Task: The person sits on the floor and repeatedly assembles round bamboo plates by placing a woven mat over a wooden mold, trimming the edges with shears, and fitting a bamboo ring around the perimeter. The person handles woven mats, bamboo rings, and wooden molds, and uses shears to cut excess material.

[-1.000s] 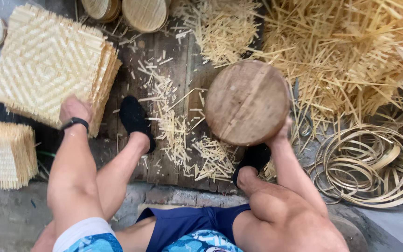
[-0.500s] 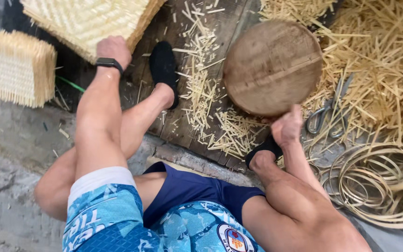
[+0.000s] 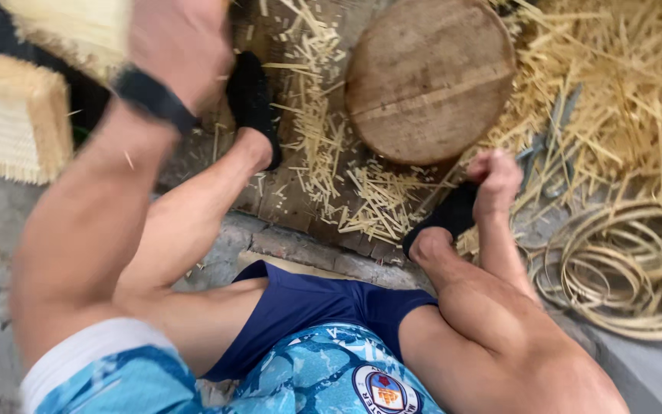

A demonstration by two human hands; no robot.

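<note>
My left hand (image 3: 178,46) is blurred at the top left, with a black band on its wrist. It lies over the edge of a stack of woven bamboo mats (image 3: 70,27); its fingers are hidden, so a grip does not show. My right hand (image 3: 496,180) is curled into a fist beside my right foot in a black sock (image 3: 446,218). It sits just below a round wooden chopping block (image 3: 430,77) and does not touch it. My left foot (image 3: 250,100) rests on the planks.
A second block of woven mats (image 3: 9,123) stands at the left. Loose bamboo splints (image 3: 622,69) are piled at the upper right, with a metal cutting tool (image 3: 553,130) among them. Coiled bamboo strips (image 3: 630,268) lie at the right. Short slivers (image 3: 323,115) litter the planks.
My right hand came off the block's edge and dropped beside my right foot. My left hand, on the mat stack, now looms larger and blurred. The view shifted down and left.
</note>
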